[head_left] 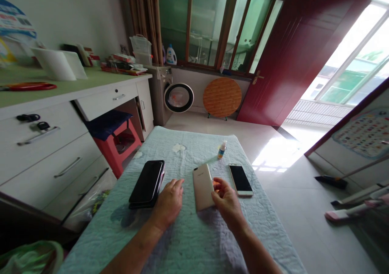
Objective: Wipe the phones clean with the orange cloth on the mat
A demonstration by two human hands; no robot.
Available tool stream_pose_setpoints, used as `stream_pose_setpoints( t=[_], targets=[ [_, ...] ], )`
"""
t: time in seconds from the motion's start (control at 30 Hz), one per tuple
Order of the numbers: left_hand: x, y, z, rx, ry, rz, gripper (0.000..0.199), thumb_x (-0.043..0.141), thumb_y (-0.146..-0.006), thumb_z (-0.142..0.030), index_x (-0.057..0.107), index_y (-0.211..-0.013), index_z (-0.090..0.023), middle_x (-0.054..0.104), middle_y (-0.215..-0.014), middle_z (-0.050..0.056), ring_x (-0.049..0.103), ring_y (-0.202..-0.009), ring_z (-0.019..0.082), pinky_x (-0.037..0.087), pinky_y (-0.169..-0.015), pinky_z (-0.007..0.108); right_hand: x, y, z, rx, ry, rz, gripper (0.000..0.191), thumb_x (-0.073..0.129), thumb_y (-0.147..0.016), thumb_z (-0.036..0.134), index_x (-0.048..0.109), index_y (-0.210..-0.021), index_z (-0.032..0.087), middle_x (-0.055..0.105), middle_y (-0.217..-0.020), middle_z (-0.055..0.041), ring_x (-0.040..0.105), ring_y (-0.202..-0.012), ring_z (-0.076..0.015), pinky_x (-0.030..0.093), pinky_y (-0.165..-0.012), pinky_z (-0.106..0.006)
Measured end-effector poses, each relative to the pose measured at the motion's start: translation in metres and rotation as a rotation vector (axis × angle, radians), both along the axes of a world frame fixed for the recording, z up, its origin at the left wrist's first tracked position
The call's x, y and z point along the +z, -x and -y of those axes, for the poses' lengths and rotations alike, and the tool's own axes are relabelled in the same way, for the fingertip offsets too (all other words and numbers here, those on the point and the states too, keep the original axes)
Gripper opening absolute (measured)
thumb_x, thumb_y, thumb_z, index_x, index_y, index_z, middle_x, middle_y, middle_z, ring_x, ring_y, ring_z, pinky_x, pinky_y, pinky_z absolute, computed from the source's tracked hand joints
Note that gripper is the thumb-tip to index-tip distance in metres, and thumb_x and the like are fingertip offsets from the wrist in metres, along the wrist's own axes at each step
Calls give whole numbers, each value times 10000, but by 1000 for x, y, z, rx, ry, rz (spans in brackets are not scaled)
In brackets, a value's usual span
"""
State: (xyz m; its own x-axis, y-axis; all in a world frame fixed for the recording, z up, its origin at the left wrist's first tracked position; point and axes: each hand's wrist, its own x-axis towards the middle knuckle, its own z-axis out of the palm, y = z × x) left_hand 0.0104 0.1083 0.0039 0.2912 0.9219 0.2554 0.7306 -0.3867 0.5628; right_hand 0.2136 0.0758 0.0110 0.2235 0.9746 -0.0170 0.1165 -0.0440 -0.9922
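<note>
Your forearms reach in over a pale blue-green quilted cloth with a dark patch on its left part. Your left hand is loosely open, palm down, its fingers lightly bent and close together, with nothing in its grasp. It lies just right of a black phone stack; you cannot tell here whether the two touch.

Your right hand is closed, thumb and fingers pinching the right edge of a gold phone. That phone is in the middle, between your hands, tilted, with its back and upper-left camera towards you. A bit of orange shows by your right fingers, too hidden to name. Just right of that hand, a white-framed phone lies with its dark screen up.

Beyond the phones, a small spray bottle stands upright on the cloth. Farther off to your left, a red stool with a dark blue cover sits partly under a white drawer desk. Past it stands a washing machine, its round door swung open. A round wooden tabletop leans near the far wall, left of a dark red door.
</note>
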Motion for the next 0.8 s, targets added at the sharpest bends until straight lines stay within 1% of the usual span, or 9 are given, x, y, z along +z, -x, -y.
stream_pose_setpoints(
  t=[0.1, 0.17, 0.23, 0.33, 0.4, 0.53, 0.63, 0.7, 0.8],
  targets=[
    [-12, 2, -5, 32, 0, 5, 395, 340, -903, -105, 547, -1238, -73, 633, -1081, 169, 601, -1047, 275, 471, -930, 425, 14, -9, 6, -21, -29, 169, 442, 577, -715, 243, 576, -1150, 163, 625, -824, -7, 504, -577, -101, 424, -548, -228],
    [-17, 2, -7, 46, 6, 47, 417, 356, -883, -94, 534, -1259, -74, 636, -1099, 173, 607, -1055, 274, 474, -932, 421, 25, -11, 12, -16, -68, 337, 448, 547, -740, 210, 564, -1185, 166, 625, -839, -11, 511, -596, -109, 437, -578, -239],
    [-17, 2, -8, 55, 18, 110, 423, 387, -863, -102, 539, -1258, -102, 646, -1077, 152, 614, -1045, 267, 475, -932, 413, 35, -7, 19, 6, -130, 519, 429, 505, -758, 164, 568, -1182, 176, 625, -895, -30, 559, -694, -137, 466, -660, -263],
    [-13, 1, -7, 65, 55, 230, 407, 431, -850, -148, 560, -1236, -145, 651, -1018, 110, 620, -1008, 255, 476, -929, 409, 44, 10, 29, 32, -239, 736, 442, 442, -757, 87, 566, -1170, 184, 599, -1074, -79, 582, -924, -188, 477, -812, -313],
    [-8, 1, -7, 82, 94, 336, 379, 451, -857, -203, 580, -1209, -154, 645, -1018, 103, 617, -1006, 256, 471, -937, 413, 42, 26, 33, 39, -270, 817, 438, 429, -773, 68, 550, -1178, 184, 583, -1100, -89, 578, -962, -198, 478, -833, -321],
    [-2, 1, -8, 126, 225, 610, 361, 481, -890, -363, 621, -1151, -158, 629, -1155, 126, 571, -1135, 278, 410, -1019, 426, 25, 56, 38, 137, -225, 918, 338, 492, -786, 59, 568, -1086, 196, 580, -1029, -61, 601, -838, -172, 486, -702, -256],
    [-2, 1, -9, 156, 371, 791, 407, 531, -879, -453, 633, -1152, -169, 604, -1262, 136, 537, -1207, 293, 382, -1044, 427, 10, 66, 37, 147, -154, 1009, 329, 431, -800, -14, 586, -1001, 195, 584, -1000, -54, 598, -753, -150, 454, -605, -232],
    [-2, 2, -10, 173, 450, 860, 453, 575, -854, -490, 632, -1166, -168, 588, -1302, 144, 530, -1220, 305, 391, -1034, 432, 7, 64, 36, 171, -137, 1034, 308, 422, -814, -19, 593, -950, 198, 589, -973, -46, 594, -757, -153, 457, -625, -239],
    [-1, 1, -9, 178, 525, 923, 508, 606, -832, -517, 624, -1189, -157, 584, -1312, 157, 546, -1203, 316, 442, -981, 422, 12, 54, 34, 133, -163, 1055, 189, 497, -833, 66, 606, -911, 201, 594, -968, -53, 581, -895, -203, 474, -788, -308]
  ],
)
